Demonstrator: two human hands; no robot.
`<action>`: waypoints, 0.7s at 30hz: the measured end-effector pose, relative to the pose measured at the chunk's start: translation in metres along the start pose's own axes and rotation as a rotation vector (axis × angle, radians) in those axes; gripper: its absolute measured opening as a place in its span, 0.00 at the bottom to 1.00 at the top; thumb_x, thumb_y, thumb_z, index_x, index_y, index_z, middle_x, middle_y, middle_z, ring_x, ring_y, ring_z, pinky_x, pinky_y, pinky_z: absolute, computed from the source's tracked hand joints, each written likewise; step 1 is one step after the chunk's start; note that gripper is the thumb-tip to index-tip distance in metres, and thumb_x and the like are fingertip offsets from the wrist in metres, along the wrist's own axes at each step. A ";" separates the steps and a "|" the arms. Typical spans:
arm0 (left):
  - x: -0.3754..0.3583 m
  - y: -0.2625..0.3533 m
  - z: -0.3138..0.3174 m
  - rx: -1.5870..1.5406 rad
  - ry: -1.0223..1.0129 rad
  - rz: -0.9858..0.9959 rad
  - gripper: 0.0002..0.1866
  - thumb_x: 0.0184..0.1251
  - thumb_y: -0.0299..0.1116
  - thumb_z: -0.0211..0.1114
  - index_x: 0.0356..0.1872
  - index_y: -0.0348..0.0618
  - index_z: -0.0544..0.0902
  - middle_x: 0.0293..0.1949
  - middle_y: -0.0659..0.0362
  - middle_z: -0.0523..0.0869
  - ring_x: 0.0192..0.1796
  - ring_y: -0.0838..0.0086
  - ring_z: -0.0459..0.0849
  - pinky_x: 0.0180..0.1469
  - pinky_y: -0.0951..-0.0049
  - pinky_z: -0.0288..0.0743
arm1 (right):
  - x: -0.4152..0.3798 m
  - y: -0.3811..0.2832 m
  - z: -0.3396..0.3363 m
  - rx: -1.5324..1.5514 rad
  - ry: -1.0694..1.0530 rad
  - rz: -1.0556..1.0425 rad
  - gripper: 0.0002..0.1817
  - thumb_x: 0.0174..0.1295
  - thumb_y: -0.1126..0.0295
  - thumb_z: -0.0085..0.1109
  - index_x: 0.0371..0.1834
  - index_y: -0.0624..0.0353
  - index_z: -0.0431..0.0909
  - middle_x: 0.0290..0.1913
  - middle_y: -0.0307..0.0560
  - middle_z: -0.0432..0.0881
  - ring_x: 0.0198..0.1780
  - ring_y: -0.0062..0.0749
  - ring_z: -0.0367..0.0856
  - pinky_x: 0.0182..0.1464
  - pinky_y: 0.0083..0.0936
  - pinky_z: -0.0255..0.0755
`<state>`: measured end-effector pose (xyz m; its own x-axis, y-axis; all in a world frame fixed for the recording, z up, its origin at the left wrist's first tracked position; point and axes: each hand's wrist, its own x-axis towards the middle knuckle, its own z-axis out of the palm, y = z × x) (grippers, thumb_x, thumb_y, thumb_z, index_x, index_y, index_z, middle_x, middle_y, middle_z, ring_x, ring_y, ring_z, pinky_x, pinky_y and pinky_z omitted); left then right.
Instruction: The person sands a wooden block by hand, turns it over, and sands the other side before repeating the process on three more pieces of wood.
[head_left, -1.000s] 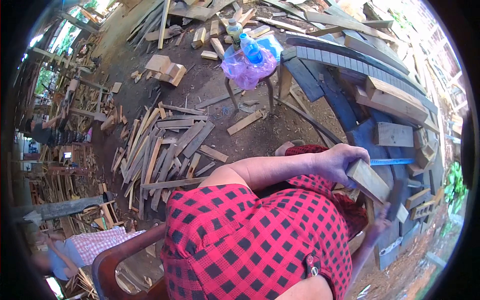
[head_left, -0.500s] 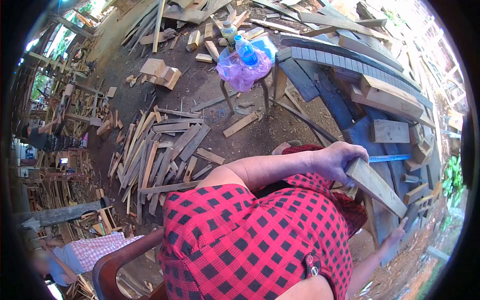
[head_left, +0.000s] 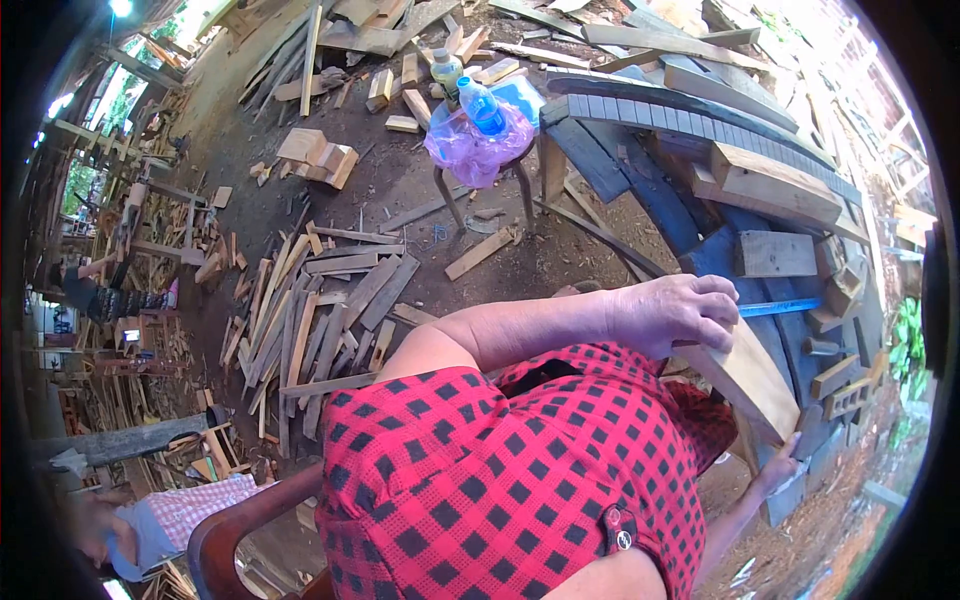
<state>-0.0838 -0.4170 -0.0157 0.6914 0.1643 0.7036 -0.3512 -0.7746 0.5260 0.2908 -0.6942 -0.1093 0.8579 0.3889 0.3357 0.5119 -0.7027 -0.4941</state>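
A thick wooden block [head_left: 750, 375] lies slanted at the workbench, its broad pale face turned up. My left hand [head_left: 690, 312] is closed over its near end, fingers curled on the top edge. At the block's far end, my right hand [head_left: 775, 470] is closed with the thumb against the corner; its other fingers are partly hidden. Just beyond that thumb is a dark grey piece [head_left: 813, 428] whose kind I cannot make out. A blue ruler-like strip [head_left: 780, 308] lies past my left hand, near another squared block [head_left: 775, 254].
Long timbers [head_left: 775, 185] rest on the dark bench [head_left: 690, 225]. A stool holds a pink plastic bag [head_left: 480, 150] and a blue-labelled bottle [head_left: 482, 105]. Wood offcuts [head_left: 340, 290] are heaped on the ground. A wooden chair arm [head_left: 240, 515] is beside me; another person [head_left: 170, 520] is behind it.
The block has turned so that its broad pale face shows more. My left hand's fingers have shifted over its top edge. My right hand has moved slightly left, against the block's end.
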 end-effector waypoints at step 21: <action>0.019 0.006 -0.005 -0.036 -0.121 -0.002 0.26 0.43 0.32 0.74 0.49 0.46 0.79 0.51 0.55 0.80 0.62 0.53 0.72 0.64 0.53 0.66 | 0.015 0.051 -0.019 0.716 -0.029 0.576 0.32 0.64 0.48 0.55 0.45 0.75 0.78 0.40 0.50 0.81 0.37 0.31 0.75 0.40 0.32 0.70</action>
<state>-0.0752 -0.4153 0.0031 0.7625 0.0898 0.6407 -0.3706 -0.7512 0.5463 0.3289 -0.7355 -0.1139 0.9846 0.1144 -0.1320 -0.0987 -0.2597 -0.9606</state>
